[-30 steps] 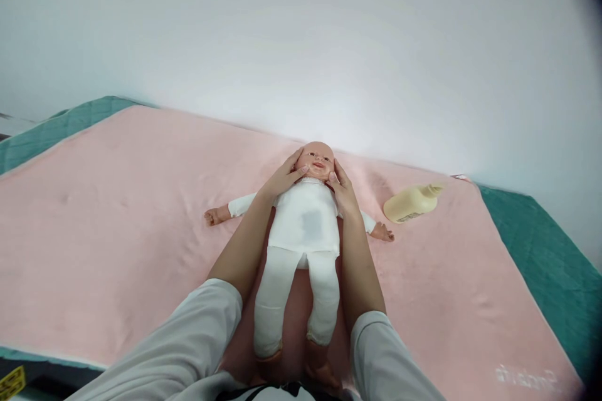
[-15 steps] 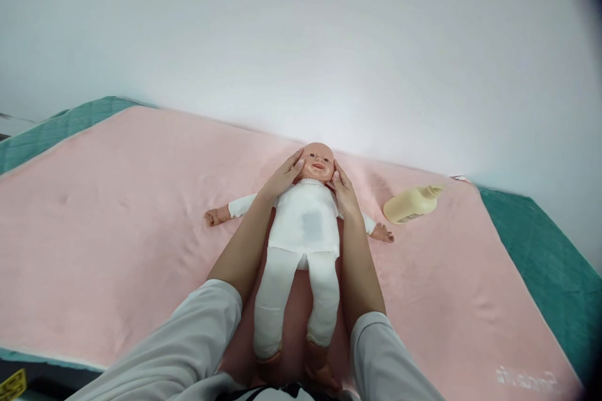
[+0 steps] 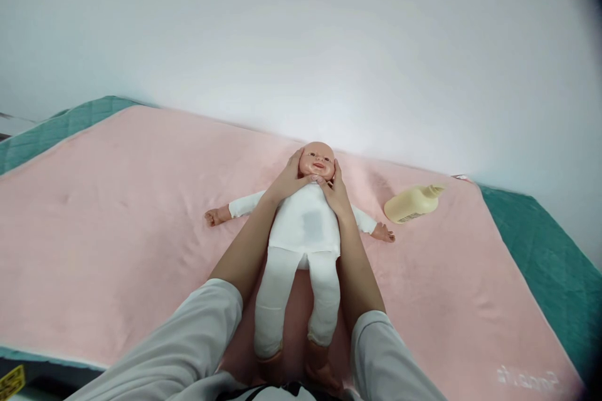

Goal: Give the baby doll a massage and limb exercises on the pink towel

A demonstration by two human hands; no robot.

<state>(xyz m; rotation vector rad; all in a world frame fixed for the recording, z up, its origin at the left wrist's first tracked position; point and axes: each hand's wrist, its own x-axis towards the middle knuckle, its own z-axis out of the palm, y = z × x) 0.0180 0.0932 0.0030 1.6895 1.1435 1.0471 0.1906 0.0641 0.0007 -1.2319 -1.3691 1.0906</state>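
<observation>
A baby doll [image 3: 291, 219] with a bald head and white cloth body lies on its back, feet toward me and arms spread out. My left hand [image 3: 288, 180] cups the left side of its head and neck, with the thumb across the upper chest below the chin. On the other side my right hand [image 3: 337, 191] mirrors it, fingers along the cheek and thumb under the chin. Both thumb tips nearly meet at the neck. The fingers behind the head are partly hidden. A grey square patch marks the doll's chest.
Under the doll spreads a pink blanket [image 3: 141, 200] over a green quilted mat [image 3: 540, 250]. A pale yellow pump bottle [image 3: 411, 204] lies on its side beyond the doll's right-hand arm. A white wall [image 3: 301, 44] rises behind. A yellow label [image 3: 12, 382] shows at the lower left.
Both thumbs have slid from the doll's cheeks down and inward to below its chin. The fingers stay around the head, and the doll lies in the same place.
</observation>
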